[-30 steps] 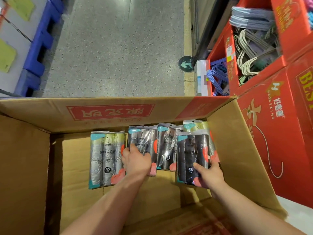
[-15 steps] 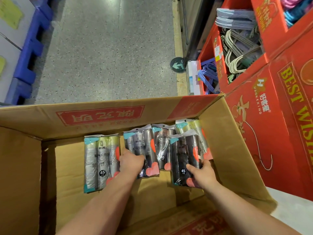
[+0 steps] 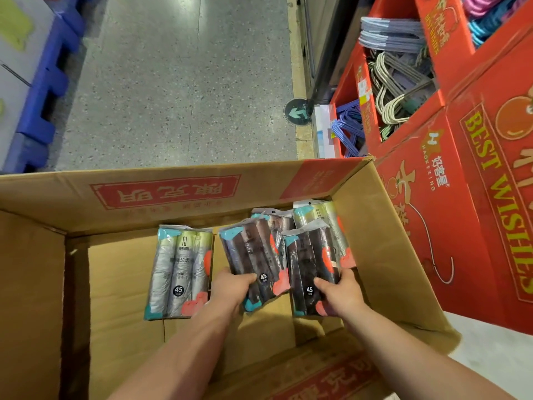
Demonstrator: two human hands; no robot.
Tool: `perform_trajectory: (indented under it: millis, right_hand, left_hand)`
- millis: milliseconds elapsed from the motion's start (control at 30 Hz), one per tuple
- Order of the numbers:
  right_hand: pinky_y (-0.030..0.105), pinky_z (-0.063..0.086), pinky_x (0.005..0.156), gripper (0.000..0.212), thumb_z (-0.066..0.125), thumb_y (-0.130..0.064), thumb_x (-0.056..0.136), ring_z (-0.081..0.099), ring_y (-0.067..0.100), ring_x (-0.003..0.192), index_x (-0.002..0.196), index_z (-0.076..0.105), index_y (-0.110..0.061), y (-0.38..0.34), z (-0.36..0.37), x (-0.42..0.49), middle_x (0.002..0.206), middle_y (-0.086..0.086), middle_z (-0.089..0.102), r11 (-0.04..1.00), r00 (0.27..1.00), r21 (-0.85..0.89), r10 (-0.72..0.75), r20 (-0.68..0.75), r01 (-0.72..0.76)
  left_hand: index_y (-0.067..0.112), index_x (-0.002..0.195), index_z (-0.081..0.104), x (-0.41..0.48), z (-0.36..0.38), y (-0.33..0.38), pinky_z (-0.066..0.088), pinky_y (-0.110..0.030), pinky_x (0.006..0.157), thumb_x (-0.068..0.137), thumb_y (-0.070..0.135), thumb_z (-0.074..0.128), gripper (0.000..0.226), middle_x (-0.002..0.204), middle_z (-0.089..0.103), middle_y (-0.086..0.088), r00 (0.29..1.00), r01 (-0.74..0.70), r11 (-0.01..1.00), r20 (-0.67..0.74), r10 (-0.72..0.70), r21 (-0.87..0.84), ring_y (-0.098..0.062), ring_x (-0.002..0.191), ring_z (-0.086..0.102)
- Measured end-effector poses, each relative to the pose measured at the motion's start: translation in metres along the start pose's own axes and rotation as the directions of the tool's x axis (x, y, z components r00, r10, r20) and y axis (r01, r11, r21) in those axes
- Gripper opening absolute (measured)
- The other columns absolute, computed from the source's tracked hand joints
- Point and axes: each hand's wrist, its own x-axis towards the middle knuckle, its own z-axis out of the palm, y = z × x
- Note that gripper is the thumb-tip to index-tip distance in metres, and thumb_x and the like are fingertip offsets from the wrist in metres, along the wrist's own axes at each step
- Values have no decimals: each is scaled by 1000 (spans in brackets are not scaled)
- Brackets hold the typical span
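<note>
Two dark packs of rolls, each badged "45", sit raised inside an open cardboard box (image 3: 372, 223): the left hand (image 3: 234, 287) grips the left dark pack (image 3: 251, 252) by its lower end, and the right hand (image 3: 344, 297) clasps the right dark pack (image 3: 313, 264) likewise. The adjoining red carton (image 3: 476, 226) reads "BEST WISHES".

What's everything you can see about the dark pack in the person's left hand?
The dark pack is a glossy clear-plastic wrapper around three dark rolls side by side, with teal corners, a red-orange patch on its right edge and a round black badge reading 45. It is tilted, top leaning left, inside the cardboard box. The left hand grips its lower end, thumb across the front. Its top overlaps another pack behind it.
</note>
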Motion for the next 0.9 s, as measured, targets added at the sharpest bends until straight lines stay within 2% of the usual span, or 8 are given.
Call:
perform_trajectory:
  millis: [100,167,300,367,533,667,800,900]
  right_hand:
    - [41,46,96,44,68,-13,86,60,32,105,124,48,-7,0,-5,-3,116,13,62,1000,1000,-13,1,-1,-1]
    - [30,44,86,46,67,-13,87,58,27,98,128,46,-6,-1,-11,-8,110,9,61,1000,1000,-18,-15,2,15]
    - [25,39,74,47,65,-15,89,52,19,86,131,45,-6,-3,-26,-18,98,3,54,998,998,8,-64,-10,64]
    - [27,41,67,49,65,-18,89,53,19,83,133,44,-8,-5,-33,-23,97,2,55,997,998,31,-65,-27,66]
    - [34,46,77,37,66,-23,89,57,25,84,118,51,-5,-5,-56,-40,82,-2,56,993,996,94,-58,-75,65]
    - [30,39,62,36,64,-25,90,53,20,77,116,53,-4,-7,-76,-60,85,1,57,983,989,137,-112,-98,125]
    - [26,38,51,41,61,-28,91,51,16,65,123,49,-5,-6,-97,-82,88,6,57,971,983,163,-160,-93,174]
    - [28,42,62,35,61,-27,92,52,14,71,120,51,-8,2,-116,-96,84,-2,55,958,974,192,-196,-112,215]
  left_hand:
    - [6,105,57,-10,0,1,56,-40,79,75,8,75,36,101,68,-14,999,-44,995,25,47,-93,-29,84,66]
    - [8,109,53,-16,-1,1,57,-42,77,75,9,73,39,99,67,-12,995,-87,992,41,91,-91,-27,82,66]
    - [9,112,52,-31,-8,3,56,-38,71,81,9,69,35,96,66,-11,986,-122,984,97,135,-130,-27,83,66]
    - [5,112,53,-39,-10,5,56,-38,63,84,10,68,33,97,68,-16,984,-88,976,137,117,-200,-32,82,68]
    - [6,110,52,-62,-11,13,58,-43,61,85,15,69,31,95,69,-20,975,-75,953,180,132,-292,-35,80,69]
    - [10,95,52,-90,-11,25,52,-33,55,89,9,63,13,88,69,-16,957,-134,936,205,207,-324,-29,73,68]
    - [9,104,56,-119,-8,34,51,-31,55,89,11,63,17,93,71,-15,929,-228,915,207,306,-332,-30,79,69]
    - [8,111,56,-137,-1,33,54,-32,57,88,14,65,26,98,70,-15,916,-275,909,203,347,-314,-31,84,69]
